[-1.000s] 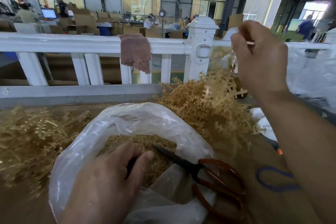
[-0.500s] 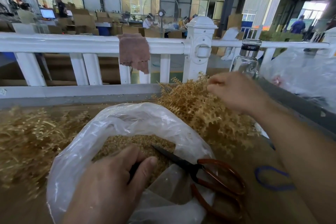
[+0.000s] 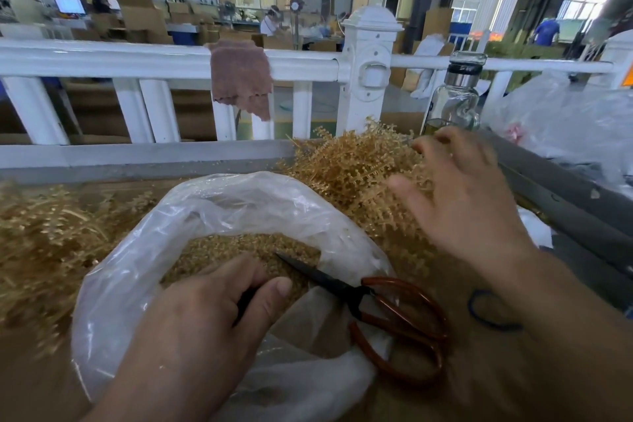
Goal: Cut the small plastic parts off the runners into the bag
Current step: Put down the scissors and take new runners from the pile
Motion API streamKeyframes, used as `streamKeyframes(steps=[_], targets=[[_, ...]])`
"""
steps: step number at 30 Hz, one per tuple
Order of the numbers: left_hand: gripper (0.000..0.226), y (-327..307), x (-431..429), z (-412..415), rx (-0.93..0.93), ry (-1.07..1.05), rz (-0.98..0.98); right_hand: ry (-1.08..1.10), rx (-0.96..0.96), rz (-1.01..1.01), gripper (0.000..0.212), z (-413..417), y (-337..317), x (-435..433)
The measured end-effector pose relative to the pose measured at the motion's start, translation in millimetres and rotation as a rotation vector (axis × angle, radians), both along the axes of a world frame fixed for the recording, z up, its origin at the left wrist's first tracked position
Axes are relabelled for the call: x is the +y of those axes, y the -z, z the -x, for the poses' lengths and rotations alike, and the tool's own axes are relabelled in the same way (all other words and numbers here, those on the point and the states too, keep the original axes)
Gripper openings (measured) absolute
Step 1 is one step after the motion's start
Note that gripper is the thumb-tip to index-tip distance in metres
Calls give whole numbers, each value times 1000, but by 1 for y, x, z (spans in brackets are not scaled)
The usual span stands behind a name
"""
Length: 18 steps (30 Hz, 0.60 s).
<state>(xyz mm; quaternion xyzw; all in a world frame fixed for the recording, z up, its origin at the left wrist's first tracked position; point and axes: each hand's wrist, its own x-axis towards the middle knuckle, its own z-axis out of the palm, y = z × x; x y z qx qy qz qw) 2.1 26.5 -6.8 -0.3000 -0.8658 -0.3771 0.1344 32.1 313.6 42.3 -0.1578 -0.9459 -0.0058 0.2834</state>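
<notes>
While my right hand (image 3: 469,202) spreads open over the runners (image 3: 342,175), my left hand (image 3: 191,325) pinches a dark object (image 3: 244,300) inside the bag (image 3: 239,202); scissors (image 3: 376,301) resting there could slit its plastic.

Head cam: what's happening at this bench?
No cutting right now. The right hand, fingers spread, reaches onto the runner pile. The left hand sits at the bag mouth, gripping a dark object I can't identify. The scissors lie open on the bag's edge, handles free. Cut parts fill the bag.
</notes>
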Motion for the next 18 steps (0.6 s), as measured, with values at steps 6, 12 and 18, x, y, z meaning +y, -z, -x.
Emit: streamKeyframes(steps=[6, 12, 18], targets=[[39, -2, 0, -2, 2, 4, -9, 91, -530, 102, 70, 13, -31, 27], [37, -3, 1, -2, 9, -6, -16, 18, -672, 257, 75, 25, -22, 29], [39, -3, 2, -2, 21, -2, -26, 55, -353, 257, 22, 32, -7, 37]])
